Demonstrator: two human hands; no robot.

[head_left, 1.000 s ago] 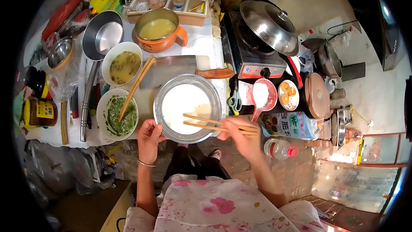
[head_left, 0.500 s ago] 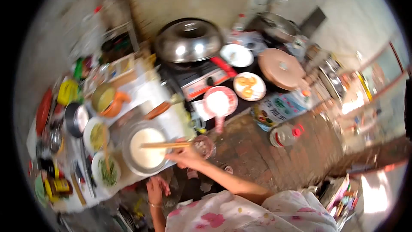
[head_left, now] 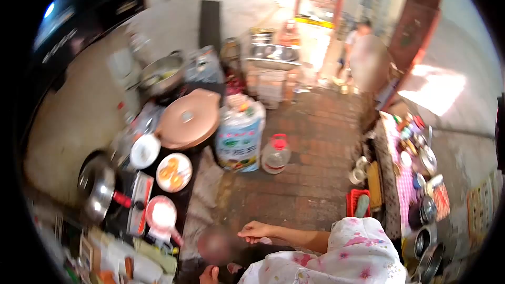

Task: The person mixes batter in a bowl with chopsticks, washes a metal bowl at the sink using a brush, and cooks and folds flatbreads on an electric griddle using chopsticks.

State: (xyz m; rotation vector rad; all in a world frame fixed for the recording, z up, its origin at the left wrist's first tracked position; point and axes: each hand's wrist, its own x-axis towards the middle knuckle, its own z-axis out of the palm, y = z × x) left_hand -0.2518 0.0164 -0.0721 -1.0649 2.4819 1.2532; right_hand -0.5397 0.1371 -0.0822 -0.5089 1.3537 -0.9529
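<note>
My right hand (head_left: 255, 231) reaches out low in the middle, above the floor, its fingers curled closed with nothing visible in them. At the bottom edge, my left hand (head_left: 209, 275) is only partly in view; its fingers look slightly apart, with nothing visible between them. Between and just above the two hands is a blurred, dark reddish round shape (head_left: 214, 244). To the left stand a red-rimmed bowl of white powder (head_left: 161, 213) and a plate with yellow-orange pieces (head_left: 174, 172). The mixing bowl and chopsticks are out of view.
A lidded wok (head_left: 97, 189) is at the left, near a pinkish lidded pan (head_left: 189, 118). A printed sack (head_left: 240, 139) and clear jug (head_left: 276, 153) stand on the brick floor (head_left: 310, 152). Another person (head_left: 355, 42) is by the doorway. A cluttered table (head_left: 392, 147) lines the right.
The view has swung right, toward the doorway. My right hand has left the mixing bowl and no longer shows the chopsticks. My left hand, first on the bowl's rim, came away from it.
</note>
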